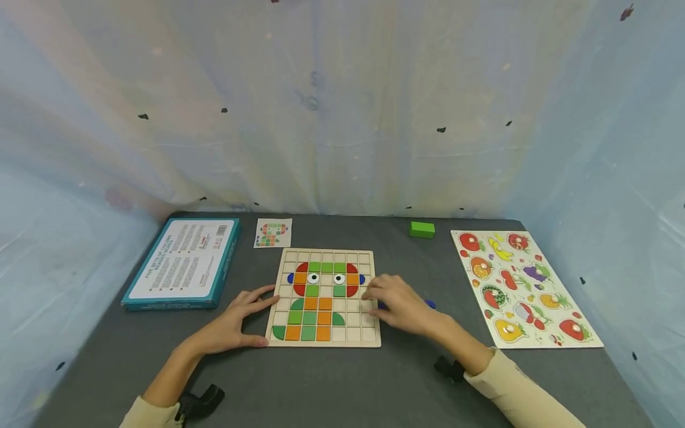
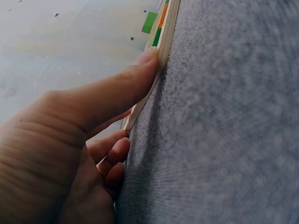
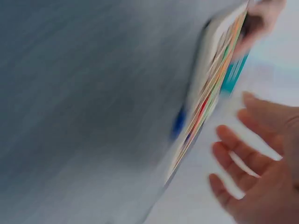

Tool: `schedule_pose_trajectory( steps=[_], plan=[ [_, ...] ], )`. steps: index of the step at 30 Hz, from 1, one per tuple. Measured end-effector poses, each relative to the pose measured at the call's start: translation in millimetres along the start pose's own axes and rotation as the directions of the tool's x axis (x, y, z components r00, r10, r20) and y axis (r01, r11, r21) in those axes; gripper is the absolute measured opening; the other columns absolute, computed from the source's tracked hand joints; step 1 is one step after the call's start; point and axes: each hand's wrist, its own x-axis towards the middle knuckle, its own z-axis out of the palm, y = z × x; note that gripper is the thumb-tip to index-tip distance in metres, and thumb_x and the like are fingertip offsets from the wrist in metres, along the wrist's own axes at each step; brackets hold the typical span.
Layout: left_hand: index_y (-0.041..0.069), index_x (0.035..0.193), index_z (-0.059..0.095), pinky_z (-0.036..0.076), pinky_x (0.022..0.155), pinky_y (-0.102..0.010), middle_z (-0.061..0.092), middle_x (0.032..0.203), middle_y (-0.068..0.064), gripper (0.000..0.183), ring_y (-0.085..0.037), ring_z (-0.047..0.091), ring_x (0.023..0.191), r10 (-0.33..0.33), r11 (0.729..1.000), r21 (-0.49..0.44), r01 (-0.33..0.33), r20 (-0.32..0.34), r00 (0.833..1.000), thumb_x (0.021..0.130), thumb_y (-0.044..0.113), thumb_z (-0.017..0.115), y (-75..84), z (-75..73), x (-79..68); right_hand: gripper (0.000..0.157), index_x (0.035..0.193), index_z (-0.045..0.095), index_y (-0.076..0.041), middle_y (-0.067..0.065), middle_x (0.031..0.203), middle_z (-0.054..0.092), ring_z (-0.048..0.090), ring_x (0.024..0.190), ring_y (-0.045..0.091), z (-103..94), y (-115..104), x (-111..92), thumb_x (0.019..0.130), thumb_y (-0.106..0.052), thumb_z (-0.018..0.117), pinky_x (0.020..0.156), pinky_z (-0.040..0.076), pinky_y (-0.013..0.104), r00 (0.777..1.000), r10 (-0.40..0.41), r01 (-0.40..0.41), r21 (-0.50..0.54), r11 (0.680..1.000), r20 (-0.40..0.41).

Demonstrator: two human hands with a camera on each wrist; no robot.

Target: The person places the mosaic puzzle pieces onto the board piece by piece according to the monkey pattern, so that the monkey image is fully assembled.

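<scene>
A wooden grid board (image 1: 353,333) lies on the dark table, filled partly with green, orange, red and blue tiles and two eye tiles that form a figure. My left hand (image 1: 238,318) rests against the board's left edge, its thumb at the near left corner. In the left wrist view, the straight thumb (image 2: 117,88) presses the board's edge. My right hand (image 1: 398,304) hovers over the right edge with loosely bent, spread fingers; I see nothing held in it. Beside the board lie blue pieces (image 1: 430,304), partly hidden by that hand.
A small picture card (image 1: 273,232) lies behind the board. To the left is a teal-edged box (image 1: 184,258). A green block (image 1: 422,230) stands at the back right, and a fruit puzzle board (image 1: 521,285) lies farther right. The right wrist view is blurred.
</scene>
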Motion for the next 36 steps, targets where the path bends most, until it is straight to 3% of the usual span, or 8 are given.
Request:
schedule_pose_trajectory(
  steps=[5,8,16,24,27,32,34,36],
  plan=[
    [0.014,0.152,0.045,0.032,0.097,-0.064,0.025,0.161,-0.012,0.087,-0.029,0.029,0.132,-0.015,1.0,0.0,0.015,0.012,1.0,0.081,0.047,0.081,0.1,0.5,1.6,0.02,0.099,0.071,-0.008,0.003,0.093,0.056,0.054,0.081,0.018,-19.4,44.9,-51.3,0.083,-0.014,0.081,0.072,0.045,0.039,0.941,0.338,-0.337,-0.036,0.941,0.031],
    [0.014,0.152,0.045,0.033,0.096,-0.064,0.025,0.161,-0.012,0.086,-0.029,0.028,0.132,-0.021,1.0,0.002,0.021,0.013,1.0,0.081,0.046,0.081,0.1,0.5,-0.1,0.016,0.095,0.066,-0.006,0.004,0.087,0.052,0.048,0.074,0.015,-26.5,59.8,-67.0,0.086,-0.009,0.078,0.067,0.043,0.035,0.909,0.409,-0.414,0.056,0.909,0.077],
    [0.014,0.151,0.046,0.034,0.095,-0.063,0.028,0.16,-0.013,0.082,-0.03,0.031,0.13,-0.006,0.999,0.033,0.006,-0.008,1.0,0.083,0.045,0.079,0.3,-0.9,0.8,0.016,0.085,0.063,-0.005,0.001,0.075,0.051,0.043,0.065,0.01,-30.2,59.4,-55.5,0.084,0.01,0.07,0.061,0.039,0.029,0.92,0.361,-0.38,0.124,0.917,0.151],
    [0.013,0.153,0.043,0.034,0.095,-0.065,0.027,0.16,-0.014,0.086,-0.032,0.031,0.132,-0.001,1.0,0.031,0.001,-0.003,1.0,0.083,0.046,0.08,0.6,1.2,3.5,0.012,0.094,0.071,0.002,0.007,0.083,0.064,0.052,0.069,0.01,-27.8,56.8,-26.4,0.088,0.007,0.064,0.063,0.046,0.03,0.916,0.344,-0.376,0.142,0.916,0.206],
    [0.013,0.154,0.042,0.033,0.096,-0.065,0.027,0.161,-0.013,0.088,-0.031,0.03,0.132,-0.005,1.0,0.017,0.005,0.002,1.0,0.082,0.047,0.08,1.4,1.9,4.2,0.01,0.098,0.072,0.005,0.013,0.086,0.068,0.059,0.069,0.014,-25.3,59.4,-10.4,0.092,0.005,0.063,0.064,0.052,0.033,0.919,0.3,-0.375,0.327,0.867,0.256],
    [0.011,0.154,0.04,0.033,0.096,-0.064,0.026,0.161,-0.012,0.09,-0.03,0.03,0.132,-0.011,1.0,0.008,0.011,0.005,1.0,0.082,0.047,0.08,2.7,1.7,3.6,0.012,0.101,0.068,0.012,0.022,0.091,0.069,0.067,0.076,0.037,-12.0,47.2,27.0,0.095,0.002,0.064,0.07,0.056,0.048,0.935,0.257,-0.354,0.61,0.709,0.243],
    [0.011,0.154,0.041,0.033,0.096,-0.063,0.027,0.161,-0.012,0.09,-0.029,0.03,0.132,-0.014,1.0,0.012,0.014,0.0,1.0,0.081,0.047,0.08,2.7,1.2,2.9,0.012,0.099,0.067,0.013,0.025,0.09,0.069,0.067,0.076,0.043,-2.8,35.1,46.1,0.094,0.003,0.065,0.07,0.056,0.049,0.948,0.241,-0.317,0.659,0.682,0.207],
    [0.011,0.153,0.042,0.033,0.096,-0.063,0.027,0.161,-0.012,0.09,-0.028,0.029,0.132,-0.015,1.0,0.012,0.015,-0.005,1.0,0.081,0.047,0.081,2.6,0.7,2.5,0.01,0.097,0.069,0.012,0.023,0.088,0.07,0.067,0.075,0.043,6.8,19.4,65.7,0.093,0.003,0.067,0.068,0.057,0.046,0.961,0.213,-0.278,0.667,0.692,0.179]
  ],
)
